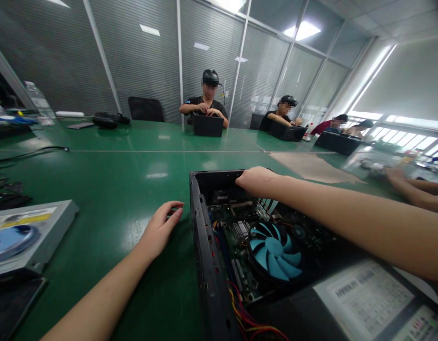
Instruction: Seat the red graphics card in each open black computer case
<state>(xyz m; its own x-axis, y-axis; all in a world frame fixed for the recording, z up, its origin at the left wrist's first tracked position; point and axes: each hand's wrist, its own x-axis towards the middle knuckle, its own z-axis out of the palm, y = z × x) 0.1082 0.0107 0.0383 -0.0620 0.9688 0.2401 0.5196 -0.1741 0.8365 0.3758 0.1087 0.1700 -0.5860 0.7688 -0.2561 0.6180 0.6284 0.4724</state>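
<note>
An opened black computer case (199, 227) lies in front of me, its inside facing up. Inside it I see a green motherboard (236, 246), a cooling fan (274, 247) with blue blades and coloured wires (236, 303). A power supply (368, 293) with a white label fills the near right part. My right hand (256, 181) is closed over the far rim of the case, with the fingers mostly hidden behind it. My left hand (162, 227) hovers or rests just left of the case, fingers loosely curved and apart, holding nothing.
An optical drive (55, 232) with a disc-like blue item (13, 241) lies at the left, near black cables (7, 189). Brown paper (311, 166) lies beyond the case. Co-workers sit opposite behind black cases (208, 126). Another person's hands (399, 180) show at right.
</note>
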